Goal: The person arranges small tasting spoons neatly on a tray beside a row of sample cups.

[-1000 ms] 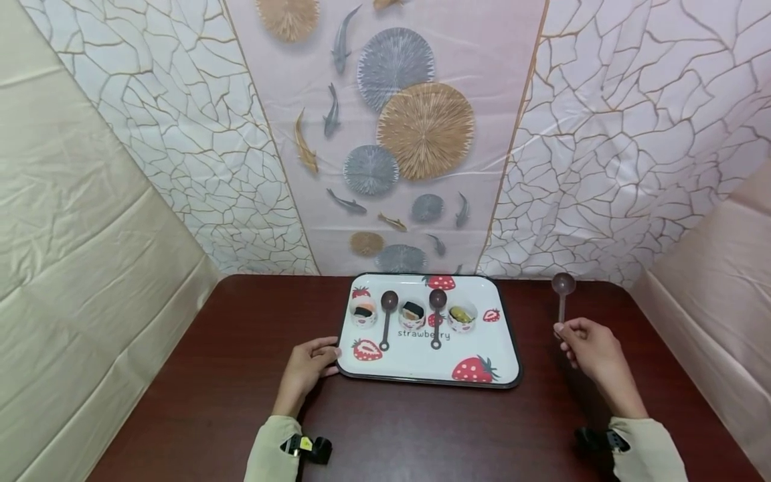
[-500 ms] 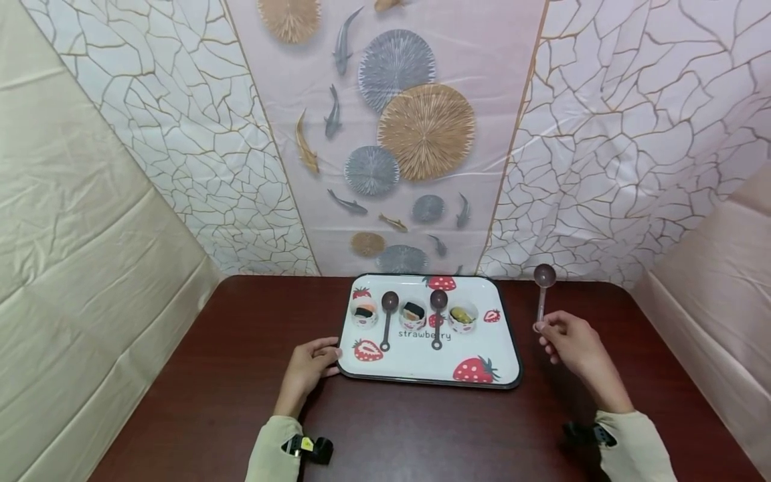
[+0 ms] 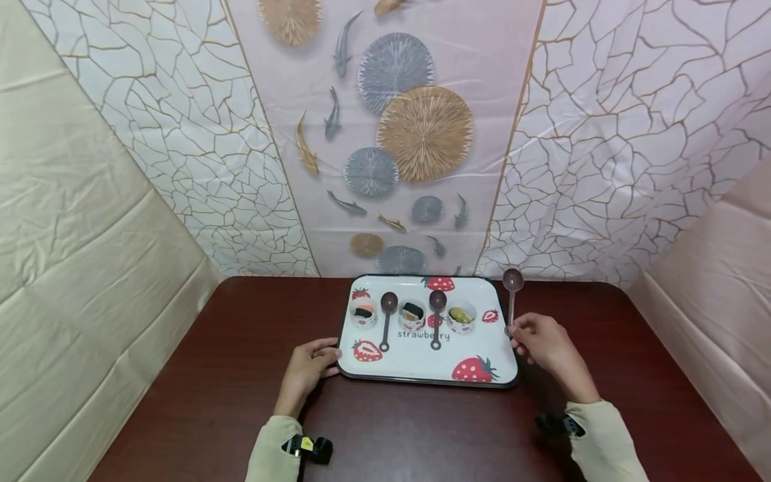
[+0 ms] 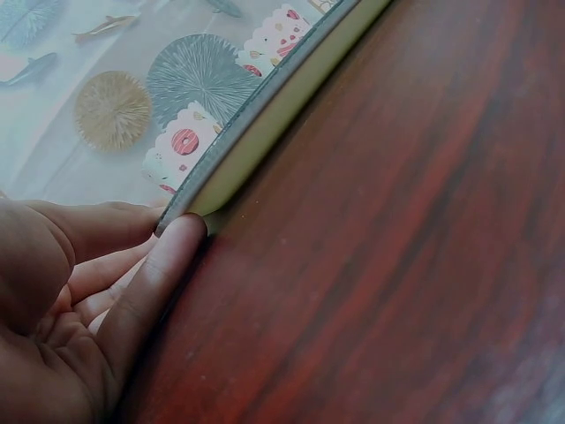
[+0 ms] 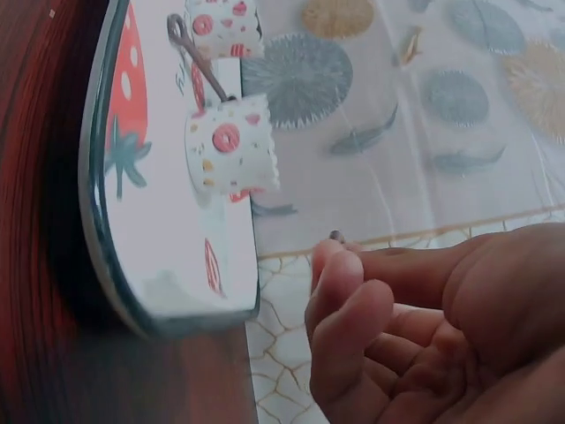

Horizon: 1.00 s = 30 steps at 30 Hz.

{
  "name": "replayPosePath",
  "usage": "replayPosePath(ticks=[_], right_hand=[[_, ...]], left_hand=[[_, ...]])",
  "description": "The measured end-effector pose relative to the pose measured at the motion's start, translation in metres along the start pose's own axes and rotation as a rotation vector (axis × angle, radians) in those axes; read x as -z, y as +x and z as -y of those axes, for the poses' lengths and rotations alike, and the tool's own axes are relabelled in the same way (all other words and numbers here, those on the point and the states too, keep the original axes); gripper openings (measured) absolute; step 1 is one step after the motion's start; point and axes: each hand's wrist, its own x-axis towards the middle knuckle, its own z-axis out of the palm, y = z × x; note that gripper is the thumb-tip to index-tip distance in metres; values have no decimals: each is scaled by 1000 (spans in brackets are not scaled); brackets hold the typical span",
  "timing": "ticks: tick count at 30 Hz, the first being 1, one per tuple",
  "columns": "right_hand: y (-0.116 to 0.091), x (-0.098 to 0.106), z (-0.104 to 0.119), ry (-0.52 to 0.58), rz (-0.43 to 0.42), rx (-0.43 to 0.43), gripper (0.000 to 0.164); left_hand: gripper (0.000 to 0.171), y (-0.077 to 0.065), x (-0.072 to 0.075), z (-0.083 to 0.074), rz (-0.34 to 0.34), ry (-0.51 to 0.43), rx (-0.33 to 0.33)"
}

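Note:
My right hand point(image 3: 551, 345) pinches a brown, round-bowled measuring spoon point(image 3: 512, 281) by the end of its handle, bowl up, just beyond the tray's right edge. In the right wrist view the fingers point(image 5: 353, 309) hide nearly all of that spoon. On the left, my left hand point(image 3: 307, 369) holds the rim of a white strawberry-print tray point(image 3: 409, 368) between thumb and finger point(image 4: 181, 247). Three small paper cups stand on it: a left cup point(image 3: 364, 322), a middle cup point(image 3: 412, 325) and a right cup point(image 3: 460, 327). Between them lie a left spoon point(image 3: 389, 302) and another spoon point(image 3: 438, 301).
The dark red-brown table point(image 3: 385, 428) carries the tray near its back edge. A patterned cloth backdrop point(image 3: 421, 221) rises right behind it. Beige cloth walls point(image 3: 108, 268) flank the table on both sides. Sushi-like pieces and something yellow-green sit in the cups.
My right hand has moved left with the spoon, from the table's right side to the tray's right edge. The left hand, cups and other spoons have stayed in place.

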Motion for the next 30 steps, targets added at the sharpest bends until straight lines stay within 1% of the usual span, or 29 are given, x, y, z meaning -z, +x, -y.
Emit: replayPosePath(ticks=[8,11,14,19,22,26,30], right_hand=[[9,-18,9,49,75,-78,16],[12,-24,8,56,88,-87,15],[14,-30,6,30,97,-89,15],[16,-38,3,-35,107,-105,17],[17,-41,2,-50,115,-126,19],[17,-45,-1,-68,126,-161,18],[19,-46,-4,-76,123,-168,17]], left_hand=[[36,1,2,1,-4,-8,7],[36,3,2,2,-2,-4,9],[36,4,2,2,6,-3,-1],[36,5,1,0,2,-7,0],[36,4,1,1,-4,4,9],[36,2,1,1,-4,20,6],[36,2,0,1,-3,16,2]])
